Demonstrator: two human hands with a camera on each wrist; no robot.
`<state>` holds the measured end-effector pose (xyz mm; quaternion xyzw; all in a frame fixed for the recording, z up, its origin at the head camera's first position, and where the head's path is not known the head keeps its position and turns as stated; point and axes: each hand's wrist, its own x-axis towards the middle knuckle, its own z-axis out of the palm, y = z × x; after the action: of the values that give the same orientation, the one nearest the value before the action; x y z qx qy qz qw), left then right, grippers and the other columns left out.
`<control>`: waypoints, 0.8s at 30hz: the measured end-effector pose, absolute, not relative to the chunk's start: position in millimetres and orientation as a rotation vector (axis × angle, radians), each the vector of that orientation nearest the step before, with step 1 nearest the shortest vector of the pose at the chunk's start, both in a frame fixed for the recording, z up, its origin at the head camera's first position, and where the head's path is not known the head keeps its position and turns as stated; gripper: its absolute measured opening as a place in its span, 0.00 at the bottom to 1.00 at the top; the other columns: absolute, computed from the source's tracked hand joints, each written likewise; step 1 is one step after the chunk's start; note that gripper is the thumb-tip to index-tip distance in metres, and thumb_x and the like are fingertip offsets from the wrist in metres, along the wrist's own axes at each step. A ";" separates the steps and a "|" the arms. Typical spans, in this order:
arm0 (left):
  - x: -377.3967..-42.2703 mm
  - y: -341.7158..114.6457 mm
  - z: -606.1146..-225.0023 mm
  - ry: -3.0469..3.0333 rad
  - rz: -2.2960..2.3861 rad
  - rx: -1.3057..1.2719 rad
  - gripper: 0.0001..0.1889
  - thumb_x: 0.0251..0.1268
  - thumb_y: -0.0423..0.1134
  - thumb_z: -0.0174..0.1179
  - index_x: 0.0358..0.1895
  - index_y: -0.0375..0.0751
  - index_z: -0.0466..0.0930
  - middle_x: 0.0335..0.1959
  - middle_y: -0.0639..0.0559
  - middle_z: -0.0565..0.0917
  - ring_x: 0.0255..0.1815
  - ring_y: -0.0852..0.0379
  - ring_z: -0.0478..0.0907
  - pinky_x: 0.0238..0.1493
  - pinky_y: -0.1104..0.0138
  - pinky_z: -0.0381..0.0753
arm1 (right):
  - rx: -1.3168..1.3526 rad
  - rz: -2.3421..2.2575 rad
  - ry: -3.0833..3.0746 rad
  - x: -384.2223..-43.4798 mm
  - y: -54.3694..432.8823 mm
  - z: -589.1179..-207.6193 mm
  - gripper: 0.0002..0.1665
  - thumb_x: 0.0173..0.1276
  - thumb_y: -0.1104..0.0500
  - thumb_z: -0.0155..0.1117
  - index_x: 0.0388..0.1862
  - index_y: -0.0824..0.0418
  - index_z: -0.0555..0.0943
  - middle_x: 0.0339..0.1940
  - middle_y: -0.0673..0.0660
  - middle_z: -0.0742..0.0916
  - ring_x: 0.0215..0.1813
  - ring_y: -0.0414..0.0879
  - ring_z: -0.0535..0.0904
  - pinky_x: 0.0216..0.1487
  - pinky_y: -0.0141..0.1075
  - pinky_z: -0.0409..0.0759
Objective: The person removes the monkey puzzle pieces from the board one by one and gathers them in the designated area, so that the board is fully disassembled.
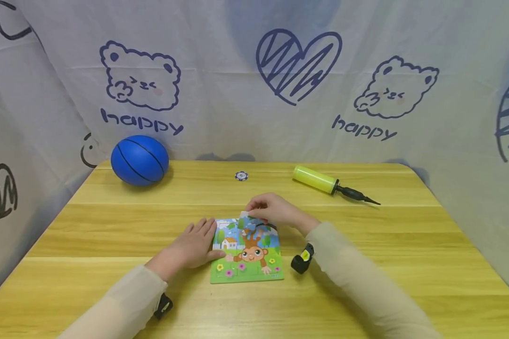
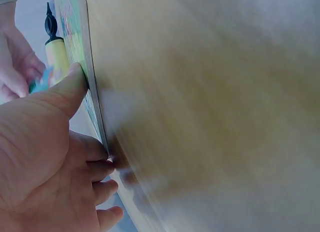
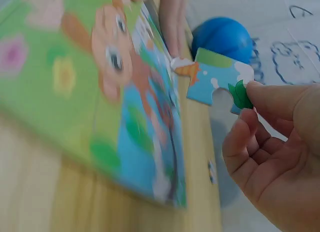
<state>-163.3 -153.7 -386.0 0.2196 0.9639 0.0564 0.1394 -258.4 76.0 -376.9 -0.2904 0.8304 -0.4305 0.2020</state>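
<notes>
A jigsaw puzzle (image 1: 247, 272) with a monkey picture lies on the wooden table in the head view. My left hand (image 1: 193, 244) rests at its left edge, fingers stretched out and thumb reaching over the border. In the left wrist view the thumb (image 2: 75, 84) lies on the puzzle's edge and the fingertips are down beside it. Over the puzzle's far side, my right hand (image 1: 276, 210) pinches a puzzle piece (image 3: 210, 74) between thumb and fingers. Blue sky, white spots and a green leaf show on the piece, held above the board in the right wrist view.
A blue ball (image 1: 140, 160) sits at the table's back left corner. Behind the puzzle lies a small round poker chip (image 1: 241, 176). A yellow hand pump (image 1: 316, 179) with a black nozzle lies at the back right. A white cloth with drawings hangs behind the table.
</notes>
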 end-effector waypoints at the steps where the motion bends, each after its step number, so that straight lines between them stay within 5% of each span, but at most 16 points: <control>1: -163.1 -153.4 -385.6 2.783 0.168 0.636 0.41 0.67 0.57 0.47 0.68 0.23 0.49 0.70 0.31 0.49 0.70 0.36 0.44 0.66 0.46 0.45 | -0.792 -1.199 2.337 -259.5 84.0 -375.9 0.08 0.69 0.59 0.56 0.39 0.61 0.81 0.19 0.54 0.76 0.20 0.43 0.67 0.22 0.32 0.68; 12: -162.8 -153.6 -384.2 2.780 0.183 0.628 0.42 0.67 0.57 0.48 0.68 0.23 0.49 0.70 0.31 0.49 0.70 0.36 0.43 0.66 0.46 0.45 | -0.617 -1.111 2.486 -272.2 165.6 -378.1 0.10 0.69 0.59 0.55 0.39 0.64 0.81 0.20 0.55 0.76 0.19 0.42 0.65 0.24 0.33 0.66; 24: -164.0 -153.8 -386.3 2.780 0.164 0.646 0.42 0.67 0.58 0.47 0.68 0.24 0.49 0.70 0.31 0.48 0.70 0.36 0.43 0.67 0.46 0.45 | -0.514 -1.037 2.561 -279.3 187.0 -391.1 0.10 0.68 0.61 0.57 0.40 0.66 0.83 0.30 0.53 0.82 0.27 0.44 0.69 0.28 0.33 0.68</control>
<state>-164.0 -153.8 -386.3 0.2238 0.9627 0.0567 0.1409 -279.3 187.0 -391.1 -0.1805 0.8988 -0.3640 0.1647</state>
